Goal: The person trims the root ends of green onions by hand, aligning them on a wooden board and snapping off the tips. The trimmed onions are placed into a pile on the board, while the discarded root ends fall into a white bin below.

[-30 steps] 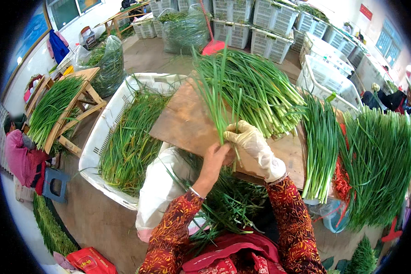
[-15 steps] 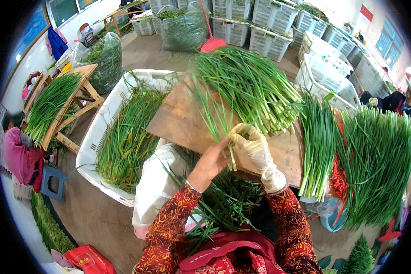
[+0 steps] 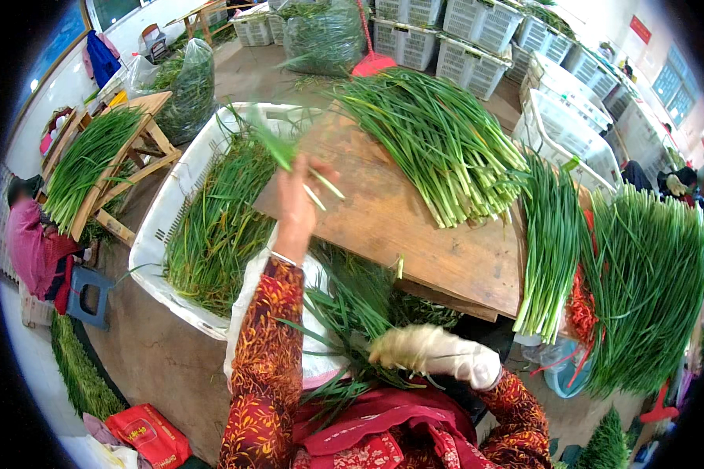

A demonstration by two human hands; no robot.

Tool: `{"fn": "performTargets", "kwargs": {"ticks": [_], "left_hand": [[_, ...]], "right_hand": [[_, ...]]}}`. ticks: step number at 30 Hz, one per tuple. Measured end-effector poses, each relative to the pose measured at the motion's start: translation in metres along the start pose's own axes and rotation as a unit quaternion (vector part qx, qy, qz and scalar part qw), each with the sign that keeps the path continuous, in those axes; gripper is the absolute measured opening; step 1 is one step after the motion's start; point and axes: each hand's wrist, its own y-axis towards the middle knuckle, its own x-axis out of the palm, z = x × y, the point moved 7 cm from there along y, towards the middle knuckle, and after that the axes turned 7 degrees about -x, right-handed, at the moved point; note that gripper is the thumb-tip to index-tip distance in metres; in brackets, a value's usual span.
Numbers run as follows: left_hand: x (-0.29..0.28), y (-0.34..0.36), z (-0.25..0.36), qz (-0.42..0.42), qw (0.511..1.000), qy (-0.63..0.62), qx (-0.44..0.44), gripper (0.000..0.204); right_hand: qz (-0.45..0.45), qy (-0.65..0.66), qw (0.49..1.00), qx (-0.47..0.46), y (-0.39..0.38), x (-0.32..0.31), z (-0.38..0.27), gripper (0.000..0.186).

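My bare left hand (image 3: 296, 205) is raised at the left end of the wooden board (image 3: 383, 195), holding a few garlic chive stalks (image 3: 274, 147). Their leaves blur as they point up and away over the white crate. The gloved right hand (image 3: 426, 349) is low by my lap, beside loose chive leaves (image 3: 348, 301); motion smears its fingers. A big heap of garlic chives (image 3: 438, 141) lies on the far part of the board, cut ends toward the right. Another bundle (image 3: 551, 250) hangs over its right edge. One short stalk piece (image 3: 400, 266) sits at the near edge.
Left of the board stands a white crate (image 3: 150, 258) holding loose chives. A thick chive pile (image 3: 649, 289) rises at the right beside red ties (image 3: 580, 313). Stacked crates (image 3: 473, 66) line the back. Another person (image 3: 35, 242) sits far left near a blue stool (image 3: 92, 301).
My hands have parted. The left moved up and left with a few chives; the gloved right dropped from the board toward my lap.
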Motion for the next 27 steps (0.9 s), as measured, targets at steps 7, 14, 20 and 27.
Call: {"fn": "performTargets", "kwargs": {"ticks": [7,14,20,27], "left_hand": [[0.025,-0.037,-0.065,-0.048,0.960,-0.164,-0.221,0.019],[0.059,-0.074,-0.113,-0.099,0.948,-0.111,-0.282,0.024],[0.060,-0.080,-0.114,-0.097,0.952,-0.042,-0.286,0.025],[0.061,-0.088,-0.112,-0.087,0.944,0.006,-0.318,0.016]], "right_hand": [[0.401,-0.526,0.739,0.125,0.003,-0.160,-0.014,0.026],[0.389,-0.535,0.728,0.181,0.002,-0.174,0.022,0.021],[0.445,-0.269,0.834,0.183,-0.009,-0.133,-0.004,0.018],[0.462,-0.127,0.868,0.130,-0.002,-0.130,-0.005,0.023]]}}
